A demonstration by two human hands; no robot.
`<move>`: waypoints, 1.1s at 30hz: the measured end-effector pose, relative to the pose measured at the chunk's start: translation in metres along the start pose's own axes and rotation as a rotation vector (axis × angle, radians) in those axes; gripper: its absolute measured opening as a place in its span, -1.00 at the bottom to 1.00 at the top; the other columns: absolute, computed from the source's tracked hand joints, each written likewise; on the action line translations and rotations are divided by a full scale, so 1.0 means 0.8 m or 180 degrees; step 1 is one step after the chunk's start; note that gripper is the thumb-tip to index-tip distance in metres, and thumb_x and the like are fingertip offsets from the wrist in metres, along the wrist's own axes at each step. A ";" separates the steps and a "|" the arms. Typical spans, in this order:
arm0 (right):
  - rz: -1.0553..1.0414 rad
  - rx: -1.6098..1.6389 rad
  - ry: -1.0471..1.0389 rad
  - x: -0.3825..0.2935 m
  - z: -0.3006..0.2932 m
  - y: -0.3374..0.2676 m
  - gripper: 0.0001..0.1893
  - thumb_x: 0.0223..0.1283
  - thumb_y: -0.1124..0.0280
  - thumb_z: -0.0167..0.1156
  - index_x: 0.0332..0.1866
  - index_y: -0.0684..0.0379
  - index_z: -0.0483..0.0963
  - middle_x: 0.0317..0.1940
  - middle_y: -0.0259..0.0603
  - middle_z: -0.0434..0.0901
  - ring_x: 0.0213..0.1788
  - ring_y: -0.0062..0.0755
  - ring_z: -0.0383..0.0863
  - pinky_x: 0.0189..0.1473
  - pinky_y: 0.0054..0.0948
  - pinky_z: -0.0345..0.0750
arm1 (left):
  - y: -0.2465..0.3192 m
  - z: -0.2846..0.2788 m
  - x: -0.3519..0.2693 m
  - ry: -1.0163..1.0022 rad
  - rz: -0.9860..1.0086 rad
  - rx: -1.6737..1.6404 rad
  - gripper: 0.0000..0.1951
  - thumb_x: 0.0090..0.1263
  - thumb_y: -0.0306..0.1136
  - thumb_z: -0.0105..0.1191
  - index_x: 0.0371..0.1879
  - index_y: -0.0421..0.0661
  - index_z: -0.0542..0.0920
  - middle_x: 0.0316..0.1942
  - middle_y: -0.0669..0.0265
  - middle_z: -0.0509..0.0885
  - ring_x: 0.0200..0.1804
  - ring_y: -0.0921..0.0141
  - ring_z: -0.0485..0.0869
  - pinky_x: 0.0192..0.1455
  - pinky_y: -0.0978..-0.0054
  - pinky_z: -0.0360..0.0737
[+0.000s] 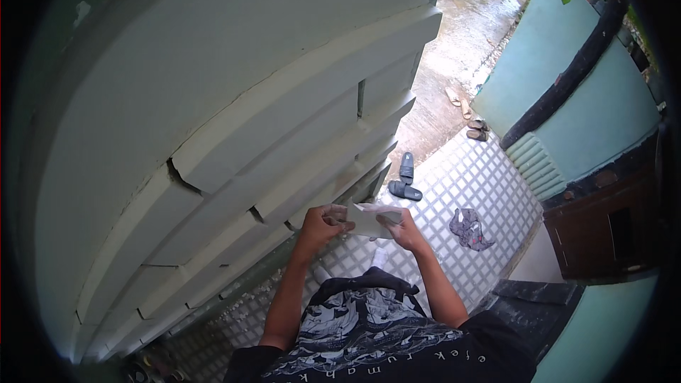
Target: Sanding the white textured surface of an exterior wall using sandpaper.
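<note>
My right hand (403, 230) grips a thin pale sheet (368, 224), its thumb lying across the near face. Along the sheet's upper edge a loose flap stands up, so it looks folded or layered. On the opposite side, my left hand (325, 225) pinches the sheet's left edge between thumb and curled fingers. Both hands are in front of my body, above the tiled floor. Whitish dust marks the fingers. Close by on the left rises a pale wall (298, 101) with stepped, brick-like raised bands and dark gaps at several joints.
Black slide sandals (406, 190) and more footwear (477, 131) lie near the tiles' outer edge. A crumpled patterned cloth (471, 230) rests on the checkered floor (441, 260). To the right stand a turquoise wall (590, 90), a dark post (574, 74) and a brown wooden cabinet (590, 239).
</note>
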State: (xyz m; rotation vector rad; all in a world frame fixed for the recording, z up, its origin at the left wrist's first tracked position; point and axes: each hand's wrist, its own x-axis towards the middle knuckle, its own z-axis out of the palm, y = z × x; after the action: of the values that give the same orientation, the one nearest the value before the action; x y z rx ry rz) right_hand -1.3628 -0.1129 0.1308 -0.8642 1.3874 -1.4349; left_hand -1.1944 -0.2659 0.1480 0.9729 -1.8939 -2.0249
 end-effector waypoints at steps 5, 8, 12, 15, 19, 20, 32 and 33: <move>-0.0078 -0.0619 -0.0050 0.005 0.022 0.003 -0.74 0.36 0.47 -0.01 0.05 0.23 0.54 0.05 -0.20 0.59 -0.05 -0.44 0.58 -0.04 -0.41 0.61 | -0.012 0.000 0.002 0.0623 0.0444 0.0873 -0.66 0.03 -0.49 0.37 -0.18 -0.28 0.65 -0.37 0.26 0.71 -0.45 0.56 0.62 -0.36 0.63 0.55; 0.0026 0.0388 -0.0072 0.007 0.032 -0.003 -0.74 0.32 0.48 0.03 0.04 0.23 0.55 -0.02 -0.19 0.62 -0.08 -0.45 0.59 -0.01 -0.44 0.56 | -0.024 -0.025 0.007 0.0209 -0.0012 0.0039 -0.62 0.04 -0.50 0.36 -0.12 -0.31 0.62 -0.29 0.22 0.70 -0.34 0.48 0.66 -0.26 0.58 0.60; 0.0051 -0.0104 0.0031 0.013 0.022 0.038 -0.72 0.26 0.51 0.08 0.05 0.29 0.53 -0.08 -0.16 0.62 -0.10 -0.45 0.59 -0.01 -0.44 0.57 | -0.070 -0.037 0.020 0.0023 -0.0413 -0.1274 -0.56 0.07 -0.53 0.33 -0.02 -0.34 0.56 -0.19 0.17 0.67 -0.20 0.43 0.65 -0.13 0.54 0.61; 0.0153 0.0306 0.0279 0.020 0.024 0.027 -0.69 0.19 0.56 0.09 0.05 0.35 0.52 -0.13 -0.13 0.61 -0.14 -0.43 0.60 -0.07 -0.43 0.62 | -0.080 -0.038 0.017 0.0004 -0.0395 -0.1962 -0.53 0.11 -0.56 0.30 0.04 -0.36 0.50 -0.12 0.18 0.62 -0.13 0.43 0.62 -0.02 0.52 0.59; -0.0573 0.1014 0.0548 0.032 -0.021 -0.021 -0.70 0.22 0.56 0.10 0.06 0.39 0.48 -0.09 -0.08 0.59 -0.11 -0.24 0.64 -0.15 -0.21 0.67 | -0.104 -0.048 -0.005 0.0745 0.0212 -0.1263 -0.57 0.14 -0.58 0.28 0.02 -0.27 0.51 -0.12 0.30 0.60 -0.08 0.46 0.58 0.01 0.51 0.58; -0.0946 0.0631 0.0745 0.036 -0.030 -0.049 -0.71 0.23 0.56 0.09 0.05 0.38 0.49 -0.08 -0.07 0.60 -0.09 -0.26 0.64 -0.10 -0.27 0.64 | -0.111 -0.054 -0.018 0.0860 0.0142 -0.1075 -0.58 0.14 -0.58 0.28 0.01 -0.25 0.52 -0.14 0.32 0.60 -0.07 0.47 0.57 0.00 0.51 0.58; -0.4353 -0.2674 0.3573 0.227 -0.128 -0.433 -0.43 -0.10 0.90 -0.06 0.04 0.17 0.55 0.11 0.11 0.48 0.16 0.00 0.50 0.17 -0.33 0.49 | -0.065 -0.049 -0.112 0.2700 0.1274 0.0130 -0.81 0.17 -0.51 0.21 -0.25 -0.18 0.54 -0.17 0.28 0.58 -0.24 0.46 0.57 -0.20 0.52 0.53; -0.4136 -0.2639 0.3475 0.242 -0.127 -0.444 -0.41 -0.16 0.87 -0.02 0.06 0.15 0.54 0.06 0.11 0.52 0.10 0.04 0.54 0.09 -0.31 0.54 | -0.040 -0.059 -0.122 0.3028 0.1504 0.0447 -0.86 0.20 -0.52 0.18 -0.30 -0.18 0.53 -0.18 0.25 0.56 -0.21 0.43 0.55 -0.19 0.51 0.51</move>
State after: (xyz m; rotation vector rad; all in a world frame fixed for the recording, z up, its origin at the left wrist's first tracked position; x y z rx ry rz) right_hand -1.5715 -0.2860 0.4474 -1.8686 2.5369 -2.5591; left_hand -1.0834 -0.2441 0.1508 1.0990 -1.5060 -0.9018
